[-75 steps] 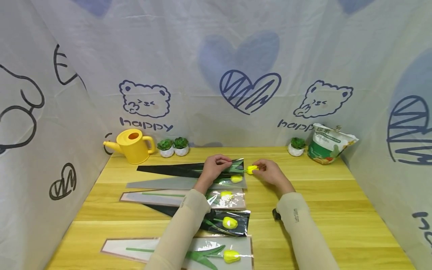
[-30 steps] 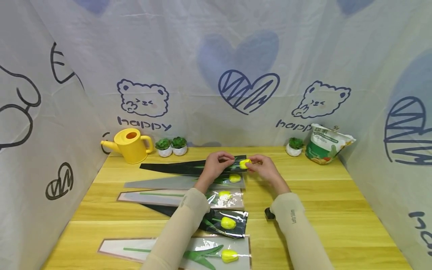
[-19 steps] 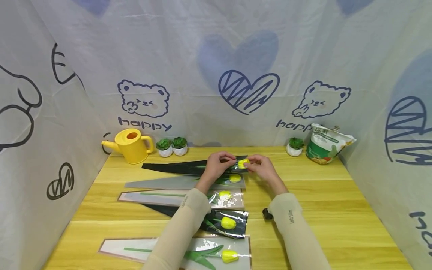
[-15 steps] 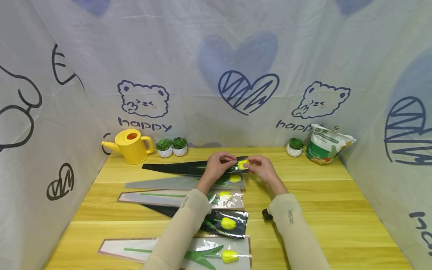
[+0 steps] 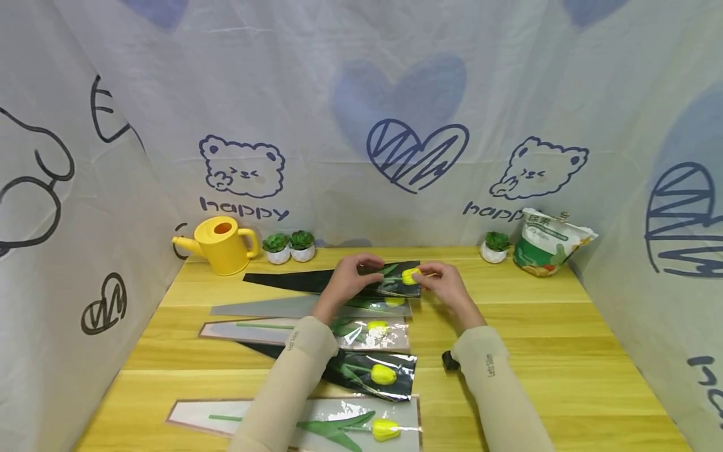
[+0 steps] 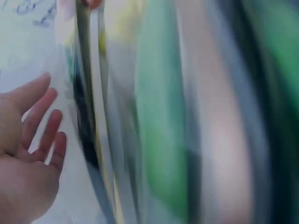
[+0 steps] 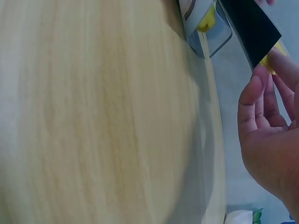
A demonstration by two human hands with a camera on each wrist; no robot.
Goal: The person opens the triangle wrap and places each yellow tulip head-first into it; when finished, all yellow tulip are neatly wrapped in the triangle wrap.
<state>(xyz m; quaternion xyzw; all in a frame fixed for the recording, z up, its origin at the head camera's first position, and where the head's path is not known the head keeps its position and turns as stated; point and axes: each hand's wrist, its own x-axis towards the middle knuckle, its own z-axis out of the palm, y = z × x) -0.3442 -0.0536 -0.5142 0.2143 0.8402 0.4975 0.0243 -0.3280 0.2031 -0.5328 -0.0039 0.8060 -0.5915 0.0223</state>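
Observation:
In the head view, a yellow tulip point(image 5: 409, 277) lies within the wide end of a black flower sleeve point(image 5: 282, 282) with a clear front, the farthest of the row. My right hand point(image 5: 446, 285) pinches the tulip's head at the sleeve's mouth; the right wrist view shows thumb and fingers of the right hand point(image 7: 271, 121) meeting on yellow beside the black sleeve corner point(image 7: 252, 32). My left hand point(image 5: 346, 279) hovers over the sleeve's middle. In the left wrist view, the left hand point(image 6: 32, 154) has its fingers spread and apart from the blurred sleeves.
Nearer on the wooden table point(image 5: 536, 351) lie a grey sleeve point(image 5: 265, 306), a pink-edged one point(image 5: 248, 329), a black one point(image 5: 401, 370) and a white one point(image 5: 198, 414), each with a yellow tulip. Behind stand a watering can point(image 5: 223, 248), small potted succulents point(image 5: 302, 245) and a bag point(image 5: 542, 245).
The tulip head has gone left from outside the black sleeve to within its mouth, the right hand with it. The left hand has let go of the sleeve and moved slightly left.

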